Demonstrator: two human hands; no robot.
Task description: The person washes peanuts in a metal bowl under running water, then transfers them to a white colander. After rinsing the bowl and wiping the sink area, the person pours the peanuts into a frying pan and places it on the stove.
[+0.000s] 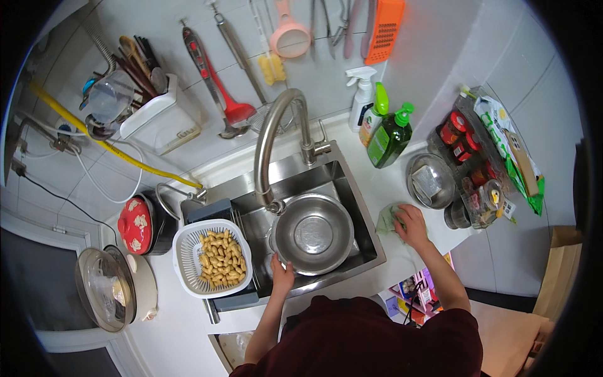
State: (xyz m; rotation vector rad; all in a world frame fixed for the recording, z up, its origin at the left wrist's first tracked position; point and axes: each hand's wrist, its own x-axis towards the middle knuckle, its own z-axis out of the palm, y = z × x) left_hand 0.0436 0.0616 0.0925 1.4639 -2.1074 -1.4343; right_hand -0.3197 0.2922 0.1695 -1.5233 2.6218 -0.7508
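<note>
A round stainless steel basin [313, 234] sits inside the metal sink [346, 188], under the curved faucet [267, 155]. My left hand [282, 277] is at the basin's near left rim, its thumb and fingers on either side of the edge. Over to the right, my right hand [411, 224] presses on a pale green cloth [388, 219] lying on the white countertop [372, 278]. A white slotted basket [181, 257] holds unshelled peanuts [221, 259] and rests across the sink's left side.
Pump and spray bottles [390, 136] stand behind the sink's right corner. A glass bowl [431, 181] and red-lidded jars [454, 127] are beyond my right hand. Left of the basket are a red-lidded pot [135, 225] and a cooker with a clear lid [106, 288]. Utensils hang overhead.
</note>
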